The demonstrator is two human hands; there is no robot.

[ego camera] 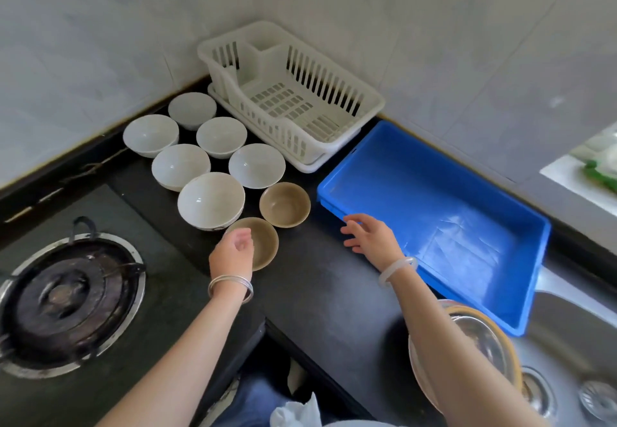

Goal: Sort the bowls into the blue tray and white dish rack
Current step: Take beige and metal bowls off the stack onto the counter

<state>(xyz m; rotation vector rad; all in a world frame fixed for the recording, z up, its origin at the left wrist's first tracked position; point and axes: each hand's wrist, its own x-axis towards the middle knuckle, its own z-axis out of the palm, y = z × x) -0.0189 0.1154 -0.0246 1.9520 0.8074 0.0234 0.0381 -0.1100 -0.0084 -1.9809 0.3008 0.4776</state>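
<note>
Several white bowls (pixel 211 200) stand upright on the black counter, left of the white dish rack (pixel 290 92). Two brown bowls sit nearer me: one (pixel 284 204) close to the blue tray (pixel 434 212), the other (pixel 263 241) partly under my left hand (pixel 232 253). My left hand hovers over that near brown bowl's left rim with loosely curled fingers, holding nothing. My right hand (pixel 370 234) is spread with relaxed fingers over the counter by the tray's near left corner. Neither the rack nor the tray holds any bowl.
A gas burner (pixel 66 296) sits at the left. A steel sink (pixel 567 360) lies at the right, with a metal basin (pixel 480 336) partly under my right forearm. Tiled walls meet in the corner behind the rack.
</note>
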